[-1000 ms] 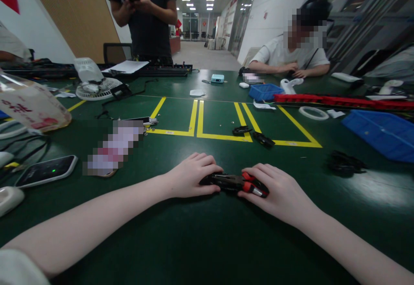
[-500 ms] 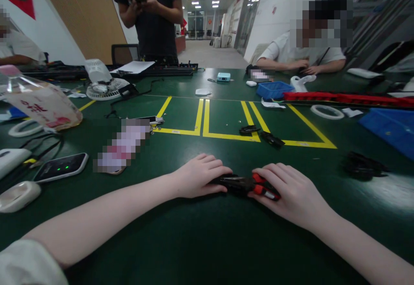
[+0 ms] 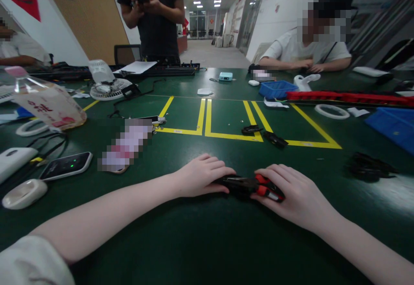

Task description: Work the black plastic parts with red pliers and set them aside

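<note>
Far left, counter (image 3: 207, 242) edge: white rounded device (image 3: 19, 193), and a phone (image 3: 66, 165) lying flat with small green lights showing. Behind them a plastic bottle (image 3: 48, 104) on its side, and further back a small white fan (image 3: 105, 87).

Centre, near edge: left hand (image 3: 202, 176) palm down on the green surface, forearm coming in from the lower left. Its fingers (image 3: 215, 166) lie close together over the dark end of the tool (image 3: 246, 184), thumb tucked under, so that end is pinched. The tool lies flat on the counter between the two hands, black body to the left, red grips to the right, just in front of the yellow tape lines (image 3: 207, 135).

Right hand (image 3: 293, 194) meets it from the other side. Fingers pressed together across the red grips, thumb below, closed on them. Hands nearly touch across the tool.

Beyond, by the tape: two small black parts (image 3: 274, 139) lying loose. Further back a blue bin (image 3: 274, 89), a long red rail (image 3: 349, 98), and a white ring (image 3: 331, 111). Right edge: a black bundle (image 3: 368, 167), well apart from the hands.

Far side of the counter: one person standing (image 3: 155, 17) holding a phone, another person seated (image 3: 307, 54) with both hands on the surface.
</note>
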The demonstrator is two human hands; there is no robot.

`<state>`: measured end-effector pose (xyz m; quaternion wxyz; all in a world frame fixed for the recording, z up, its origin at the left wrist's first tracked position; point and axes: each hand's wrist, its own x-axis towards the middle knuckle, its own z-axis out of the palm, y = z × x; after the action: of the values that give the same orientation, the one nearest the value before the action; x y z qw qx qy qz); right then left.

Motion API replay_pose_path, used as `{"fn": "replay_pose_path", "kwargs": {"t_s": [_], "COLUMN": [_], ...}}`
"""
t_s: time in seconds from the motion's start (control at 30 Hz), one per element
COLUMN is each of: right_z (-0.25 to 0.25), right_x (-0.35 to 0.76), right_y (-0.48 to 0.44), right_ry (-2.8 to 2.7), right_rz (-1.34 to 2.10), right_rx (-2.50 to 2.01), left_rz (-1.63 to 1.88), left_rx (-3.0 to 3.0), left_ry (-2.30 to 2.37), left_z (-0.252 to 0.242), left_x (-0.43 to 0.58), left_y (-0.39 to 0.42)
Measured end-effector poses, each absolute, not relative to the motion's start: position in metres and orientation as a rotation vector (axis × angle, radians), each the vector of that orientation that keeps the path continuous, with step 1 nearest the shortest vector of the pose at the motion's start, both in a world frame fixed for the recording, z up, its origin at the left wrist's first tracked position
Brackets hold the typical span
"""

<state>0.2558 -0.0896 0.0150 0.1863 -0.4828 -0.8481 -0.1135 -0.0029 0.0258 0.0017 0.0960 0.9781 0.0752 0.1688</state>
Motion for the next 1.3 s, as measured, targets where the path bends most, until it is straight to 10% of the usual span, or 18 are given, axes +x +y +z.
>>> {"fn": "replay_pose_path", "kwargs": {"t_s": [1.3], "right_z": [0.0180], "right_x": [0.2556], "right_y": [-0.0900], "right_ry": [-2.373], "right_rz": [-0.265], "right_rx": [-1.395], "left_rz": [0.526], "left_rx": [2.895], "left_ry": [0.231], "left_z": [0.0005], "left_x": [-0.0030], "left_y": [0.0235]}}
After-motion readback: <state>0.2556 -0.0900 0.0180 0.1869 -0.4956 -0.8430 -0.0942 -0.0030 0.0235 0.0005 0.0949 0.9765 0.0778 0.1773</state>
